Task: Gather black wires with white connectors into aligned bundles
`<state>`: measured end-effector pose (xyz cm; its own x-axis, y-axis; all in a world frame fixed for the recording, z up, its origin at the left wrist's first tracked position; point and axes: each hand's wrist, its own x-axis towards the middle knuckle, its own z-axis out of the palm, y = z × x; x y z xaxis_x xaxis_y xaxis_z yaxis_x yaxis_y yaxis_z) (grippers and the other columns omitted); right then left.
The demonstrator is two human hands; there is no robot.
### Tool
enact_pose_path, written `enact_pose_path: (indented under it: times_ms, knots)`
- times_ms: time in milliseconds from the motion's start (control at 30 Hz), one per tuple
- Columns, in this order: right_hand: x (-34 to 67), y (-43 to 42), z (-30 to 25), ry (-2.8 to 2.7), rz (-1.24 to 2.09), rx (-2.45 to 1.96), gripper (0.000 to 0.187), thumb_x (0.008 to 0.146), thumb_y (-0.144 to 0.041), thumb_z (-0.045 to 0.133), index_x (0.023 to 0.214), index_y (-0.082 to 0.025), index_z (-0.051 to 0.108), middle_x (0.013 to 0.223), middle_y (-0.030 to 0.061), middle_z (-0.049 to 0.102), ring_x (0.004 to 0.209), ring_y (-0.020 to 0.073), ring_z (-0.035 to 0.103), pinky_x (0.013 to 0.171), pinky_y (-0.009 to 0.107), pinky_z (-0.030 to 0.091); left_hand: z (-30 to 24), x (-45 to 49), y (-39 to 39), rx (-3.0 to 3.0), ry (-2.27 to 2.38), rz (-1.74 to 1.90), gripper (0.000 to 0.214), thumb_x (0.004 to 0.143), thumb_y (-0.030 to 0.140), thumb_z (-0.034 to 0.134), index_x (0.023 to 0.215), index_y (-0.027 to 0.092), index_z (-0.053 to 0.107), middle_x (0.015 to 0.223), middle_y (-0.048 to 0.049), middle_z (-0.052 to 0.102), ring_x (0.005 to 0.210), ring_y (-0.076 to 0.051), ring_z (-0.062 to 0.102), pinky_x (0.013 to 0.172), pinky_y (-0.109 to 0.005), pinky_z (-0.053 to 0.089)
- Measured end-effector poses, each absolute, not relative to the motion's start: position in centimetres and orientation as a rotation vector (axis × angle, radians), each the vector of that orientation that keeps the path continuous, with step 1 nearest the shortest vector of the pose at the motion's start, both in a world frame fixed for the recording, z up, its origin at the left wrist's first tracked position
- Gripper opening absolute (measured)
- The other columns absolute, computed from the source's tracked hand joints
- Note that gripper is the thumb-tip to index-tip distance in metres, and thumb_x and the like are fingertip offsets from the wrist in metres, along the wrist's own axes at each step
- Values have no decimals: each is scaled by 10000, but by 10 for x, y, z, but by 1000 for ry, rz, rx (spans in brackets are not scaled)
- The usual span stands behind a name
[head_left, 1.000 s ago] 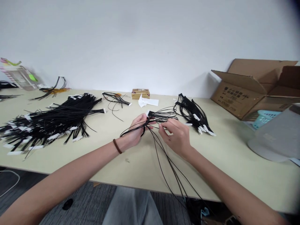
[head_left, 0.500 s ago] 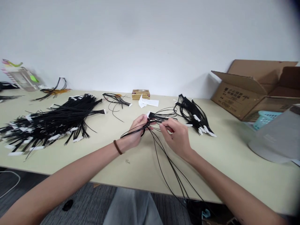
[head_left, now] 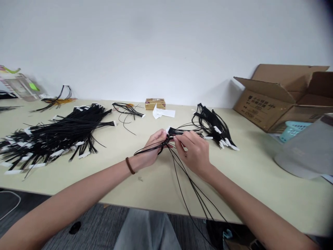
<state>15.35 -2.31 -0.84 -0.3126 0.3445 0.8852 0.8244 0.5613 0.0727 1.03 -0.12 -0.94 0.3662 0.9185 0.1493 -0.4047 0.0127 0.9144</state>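
My left hand (head_left: 152, 149) is closed around a small bundle of thin black wires (head_left: 179, 132) with white connector ends, held just above the pale table (head_left: 117, 173). My right hand (head_left: 195, 151) pinches the same bundle right beside the left hand's fingertips. Long loose ends of these wires (head_left: 192, 187) trail toward me and hang over the table's front edge. A brown band sits on my left wrist.
A big pile of black wires with white tags (head_left: 52, 137) covers the left of the table. A smaller pile (head_left: 215, 126) lies behind my right hand. A small gold box (head_left: 155, 103) and white paper (head_left: 163, 113) sit by the wall. An open cardboard box (head_left: 283, 97) and a grey object (head_left: 307, 149) stand right.
Both hands have shifted slightly to the right and closed in on each other; the right fingers now meet the bundle at the left fingertips.
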Motion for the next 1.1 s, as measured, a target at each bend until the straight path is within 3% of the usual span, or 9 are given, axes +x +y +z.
enact_pose_path:
  times_ms: [800, 1100]
  knots:
    - [155, -22, -9, -1941, -707, -962, 166, 838, -186, 471, 675, -194, 503, 587, -13, 471, 588, 122, 363, 527, 263, 258, -10, 9, -3, 1201, 607, 1097, 247, 775, 373, 558, 653, 173, 481, 647, 18, 495, 629, -96, 475, 591, -211, 381]
    - [181, -6, 0, -1874, -894, -1011, 40, 819, -204, 511, 808, -205, 549, 715, 17, 544, 690, 148, 419, 562, 262, 289, -8, 4, 9, 947, 594, 1031, 141, 814, 300, 510, 797, 161, 526, 925, -71, 641, 738, -174, 640, 683, -302, 446]
